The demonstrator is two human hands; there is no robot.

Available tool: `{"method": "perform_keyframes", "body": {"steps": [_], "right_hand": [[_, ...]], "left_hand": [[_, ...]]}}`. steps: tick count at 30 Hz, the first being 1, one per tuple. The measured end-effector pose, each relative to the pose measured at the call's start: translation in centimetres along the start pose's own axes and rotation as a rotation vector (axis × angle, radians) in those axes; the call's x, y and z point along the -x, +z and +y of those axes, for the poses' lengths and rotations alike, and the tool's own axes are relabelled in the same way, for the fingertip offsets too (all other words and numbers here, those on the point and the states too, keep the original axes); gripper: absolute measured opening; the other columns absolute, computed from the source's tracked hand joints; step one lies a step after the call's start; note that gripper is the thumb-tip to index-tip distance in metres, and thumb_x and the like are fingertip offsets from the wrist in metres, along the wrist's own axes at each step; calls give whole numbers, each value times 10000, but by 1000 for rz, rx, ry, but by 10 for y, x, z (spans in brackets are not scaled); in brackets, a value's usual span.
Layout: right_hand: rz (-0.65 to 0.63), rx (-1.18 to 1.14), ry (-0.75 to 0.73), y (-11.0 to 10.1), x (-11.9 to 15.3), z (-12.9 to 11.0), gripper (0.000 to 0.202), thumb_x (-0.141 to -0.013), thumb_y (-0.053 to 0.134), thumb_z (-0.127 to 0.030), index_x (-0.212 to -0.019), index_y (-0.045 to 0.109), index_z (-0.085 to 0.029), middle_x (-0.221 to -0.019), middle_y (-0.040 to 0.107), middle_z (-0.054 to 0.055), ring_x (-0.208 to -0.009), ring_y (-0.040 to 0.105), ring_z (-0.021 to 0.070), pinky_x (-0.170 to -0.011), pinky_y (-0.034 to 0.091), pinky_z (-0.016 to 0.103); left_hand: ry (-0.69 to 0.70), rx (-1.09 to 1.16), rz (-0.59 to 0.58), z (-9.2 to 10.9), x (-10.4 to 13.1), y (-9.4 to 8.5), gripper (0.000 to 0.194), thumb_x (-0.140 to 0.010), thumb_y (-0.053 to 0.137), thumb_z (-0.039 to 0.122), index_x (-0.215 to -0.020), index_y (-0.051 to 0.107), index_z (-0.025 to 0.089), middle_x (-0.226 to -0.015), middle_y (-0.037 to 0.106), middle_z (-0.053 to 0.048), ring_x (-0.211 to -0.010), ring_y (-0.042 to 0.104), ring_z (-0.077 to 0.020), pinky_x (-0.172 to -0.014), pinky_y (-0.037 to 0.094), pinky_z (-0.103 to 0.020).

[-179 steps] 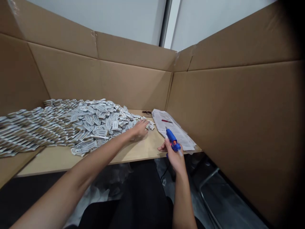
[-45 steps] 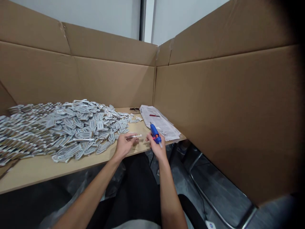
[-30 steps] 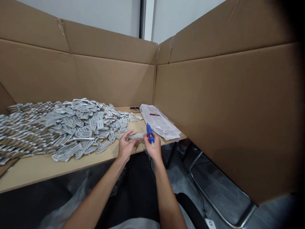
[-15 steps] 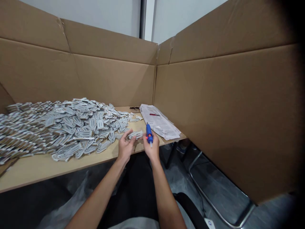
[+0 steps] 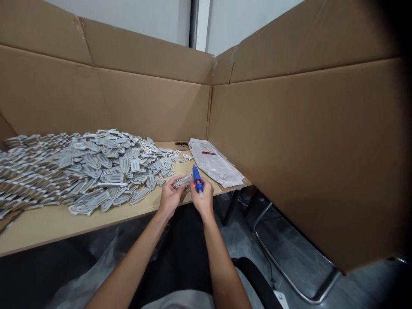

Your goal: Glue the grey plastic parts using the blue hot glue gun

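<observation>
Near the table's front edge, my left hand (image 5: 170, 195) grips a small grey-white looped piece (image 5: 184, 181) between thumb and fingers. My right hand (image 5: 202, 195) is closed on a blue glue gun (image 5: 197, 179), whose dark tip points away from me and whose pale stick end faces me. A small red light glows on the gun's left side. The gun lies just right of the held piece; whether they touch I cannot tell. A large heap of similar grey pieces (image 5: 109, 165) covers the table to the left of my hands.
Folded printed paper (image 5: 219, 167) lies at the table's right end with a red pen-like object (image 5: 209, 153) on it. Small dark items (image 5: 182, 144) lie behind. Cardboard walls (image 5: 154, 98) enclose the table (image 5: 48, 227). A metal chair frame (image 5: 289, 274) stands below right.
The blue glue gun and my right hand have moved slightly left, closer to the held piece. The piece in my left hand has tilted a little. The whole view has shifted slightly.
</observation>
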State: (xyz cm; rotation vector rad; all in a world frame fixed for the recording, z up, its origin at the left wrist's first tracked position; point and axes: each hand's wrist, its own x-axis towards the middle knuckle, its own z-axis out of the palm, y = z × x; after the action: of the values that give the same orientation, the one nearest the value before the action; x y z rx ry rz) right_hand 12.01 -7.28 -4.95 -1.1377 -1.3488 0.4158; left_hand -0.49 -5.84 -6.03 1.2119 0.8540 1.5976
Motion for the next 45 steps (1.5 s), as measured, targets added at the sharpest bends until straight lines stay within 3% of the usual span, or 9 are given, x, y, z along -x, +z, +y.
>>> {"method": "perform_keyframes", "body": {"steps": [6, 12, 18, 23, 27, 30, 35, 39, 45], "right_hand": [[-24, 67, -20, -1, 2, -4, 308, -903, 573, -469, -737, 532, -213, -625, 535, -19, -555, 449, 147, -557, 318, 267], [26, 143, -24, -5, 1, -2, 313, -882, 610, -503, -779, 516, -223, -649, 538, -13, -575, 461, 165, -583, 331, 277], [-28, 60, -61, -15, -3, -6, 362, -904, 609, -529, -746, 540, -210, -633, 470, -36, -596, 410, 146, -590, 336, 255], [-102, -143, -84, -32, -9, -10, 364, -893, 643, -519, -738, 570, -198, -696, 498, -14, -656, 451, 153, -629, 386, 253], [-196, -129, -78, -44, -11, -2, 380, -869, 682, -509, -691, 578, -189, -657, 482, -26, -621, 426, 137, -599, 365, 250], [-282, -82, -47, -48, -11, 5, 385, -863, 680, -532, -715, 633, -180, -625, 472, -35, -592, 404, 131, -560, 340, 246], [-377, -10, -60, -46, -9, 6, 400, -855, 674, -566, -788, 705, -173, -638, 516, -38, -593, 415, 125, -546, 326, 232], [-413, -19, -86, -43, -7, 2, 408, -856, 673, -565, -731, 666, -177, -633, 513, -39, -598, 424, 123, -545, 331, 227], [-461, -53, -78, -36, -5, 4, 426, -848, 682, -571, -732, 692, -161, -631, 526, -32, -580, 410, 117, -543, 331, 231]], "left_hand": [[35, -11, 71, 2, 1, 4, 459, -673, 875, 392, -1030, 732, 142, -1046, 762, -111, -916, 721, -218, -864, 557, -319], [-51, 93, 114, 2, 1, 5, 519, -599, 921, 362, -990, 653, 152, -883, 780, -92, -812, 751, -220, -825, 574, -344], [-59, 122, 193, 3, -3, 1, 527, -555, 950, 339, -965, 683, 142, -799, 740, -25, -642, 669, -131, -631, 506, -240], [-58, 203, 155, 3, -8, -3, 430, -620, 906, 443, -825, 696, 129, -797, 727, -49, -738, 674, -147, -706, 529, -250], [-118, 215, 80, 1, -9, 0, 476, -709, 828, 519, -945, 642, 151, -899, 747, -94, -812, 723, -208, -706, 561, -312], [-151, 202, 63, 0, -9, 2, 423, -738, 800, 462, -964, 581, 180, -916, 746, -93, -790, 730, -218, -664, 559, -317], [-125, 124, 13, 3, -8, 0, 446, -655, 783, 224, -1063, 608, 177, -945, 742, -87, -795, 719, -203, -611, 495, -250], [-115, 69, 18, -1, -9, -5, 461, -648, 763, 215, -1089, 633, 175, -855, 713, -43, -707, 667, -158, -559, 452, -216], [-119, 23, -37, -10, -9, -11, 488, -687, 761, 217, -1160, 640, 193, -852, 711, -37, -707, 663, -160, -650, 519, -249]]}}
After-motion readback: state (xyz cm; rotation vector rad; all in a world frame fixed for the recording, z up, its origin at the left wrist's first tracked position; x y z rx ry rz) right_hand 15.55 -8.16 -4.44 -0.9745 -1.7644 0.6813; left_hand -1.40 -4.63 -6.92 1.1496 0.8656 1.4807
